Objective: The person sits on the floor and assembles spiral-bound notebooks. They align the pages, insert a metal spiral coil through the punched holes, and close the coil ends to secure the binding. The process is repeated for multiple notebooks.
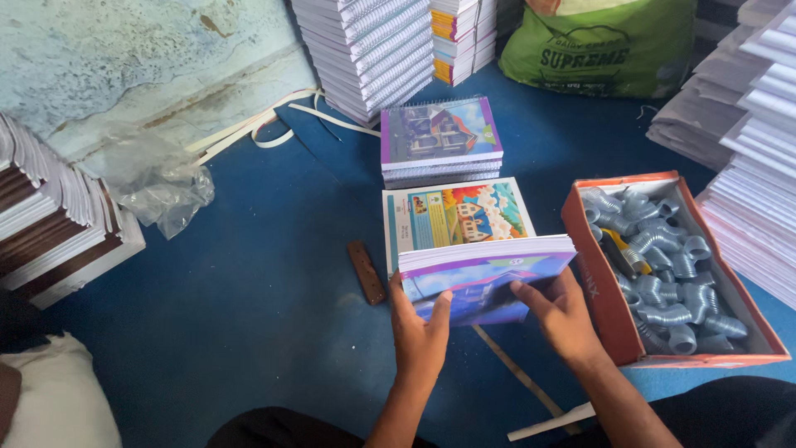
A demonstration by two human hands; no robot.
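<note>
A: Head view first. What do the hands hold?

B: Both grip a thick notebook block (485,278), tilted up off the blue floor (249,315). The left hand (420,336) clasps its near left corner, thumb on the purple cover, fingers hidden beneath. The right hand (561,314) closes on the near right edge, fingers spread over the cover.

A: So where does the block sit relative to the hands?

B: Just beyond them, its near edge in both grips, its white page edge facing up and away. It leans over a flat cover sheet (456,217) with a house picture, which lies directly behind it on the floor.

A: And past that?

B: A short spiral-bound pile (440,141) with a purple house cover, just beyond the sheet.

A: What lies to the sides?

B: Right of the right hand, nearly touching the block, an orange box (590,249) full of grey coils (663,274). Left of the block, a small brown strip (366,271) on the floor. Further left, crumpled plastic (162,187) near a wall. Tall stacks (365,50) stand at the back, beside a green sack (605,46).
</note>
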